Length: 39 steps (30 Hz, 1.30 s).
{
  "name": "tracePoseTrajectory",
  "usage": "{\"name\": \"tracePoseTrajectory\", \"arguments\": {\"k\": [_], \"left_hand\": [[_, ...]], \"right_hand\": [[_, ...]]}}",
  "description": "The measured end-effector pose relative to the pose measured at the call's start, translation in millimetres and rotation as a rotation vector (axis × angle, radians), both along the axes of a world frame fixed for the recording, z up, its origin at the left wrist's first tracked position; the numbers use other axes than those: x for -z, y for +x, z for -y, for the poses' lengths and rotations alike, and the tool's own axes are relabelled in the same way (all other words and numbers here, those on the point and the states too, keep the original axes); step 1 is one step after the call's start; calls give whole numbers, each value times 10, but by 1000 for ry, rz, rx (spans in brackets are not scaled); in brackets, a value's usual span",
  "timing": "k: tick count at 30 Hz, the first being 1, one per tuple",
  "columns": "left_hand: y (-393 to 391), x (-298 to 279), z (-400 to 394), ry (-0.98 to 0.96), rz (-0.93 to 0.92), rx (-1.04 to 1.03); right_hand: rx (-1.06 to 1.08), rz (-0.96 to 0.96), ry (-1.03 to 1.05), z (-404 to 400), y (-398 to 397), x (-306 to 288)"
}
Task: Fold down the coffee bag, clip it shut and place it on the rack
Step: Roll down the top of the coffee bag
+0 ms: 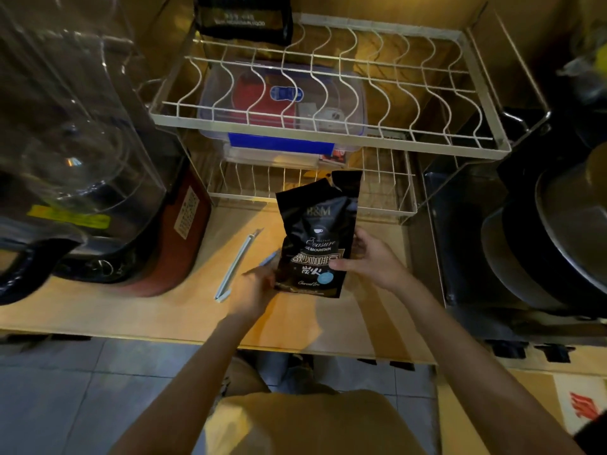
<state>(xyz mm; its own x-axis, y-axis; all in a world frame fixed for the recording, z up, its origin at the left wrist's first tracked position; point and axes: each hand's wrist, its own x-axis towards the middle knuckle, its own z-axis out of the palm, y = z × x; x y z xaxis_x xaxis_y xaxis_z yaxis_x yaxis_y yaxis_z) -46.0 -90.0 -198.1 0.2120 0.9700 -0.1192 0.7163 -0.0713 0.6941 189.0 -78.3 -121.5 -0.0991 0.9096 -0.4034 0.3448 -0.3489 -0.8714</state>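
Note:
A black coffee bag (317,224) stands upright on the wooden counter, its torn top open and unfolded. My left hand (258,287) grips its lower left edge. My right hand (371,257) holds its right side, thumb across the front label. A long pale blue sealing clip (235,267) lies on the counter just left of the bag, apart from both hands. A white wire rack (328,133) with two tiers stands behind the bag.
A second dark bag (244,18) sits at the rack's top left corner. A clear plastic box (282,103) with red contents rests under the upper tier. A glass-jug appliance (82,159) fills the left; dark pans (542,241) stand to the right.

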Motion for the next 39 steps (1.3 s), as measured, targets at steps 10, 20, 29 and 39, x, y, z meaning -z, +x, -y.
{"name": "tracePoseTrajectory", "arguments": {"k": [10, 20, 29, 39], "left_hand": [[-25, -28, 52, -44, 44, 50], [-56, 15, 138, 52, 58, 259], [-1, 81, 289, 42, 170, 29], [53, -75, 196, -3, 33, 51]], "right_hand": [[-169, 209, 72, -115, 31, -161], [-235, 259, 3, -176, 58, -217], [-213, 215, 24, -110, 89, -158], [-385, 604, -37, -113, -12, -363]]}}
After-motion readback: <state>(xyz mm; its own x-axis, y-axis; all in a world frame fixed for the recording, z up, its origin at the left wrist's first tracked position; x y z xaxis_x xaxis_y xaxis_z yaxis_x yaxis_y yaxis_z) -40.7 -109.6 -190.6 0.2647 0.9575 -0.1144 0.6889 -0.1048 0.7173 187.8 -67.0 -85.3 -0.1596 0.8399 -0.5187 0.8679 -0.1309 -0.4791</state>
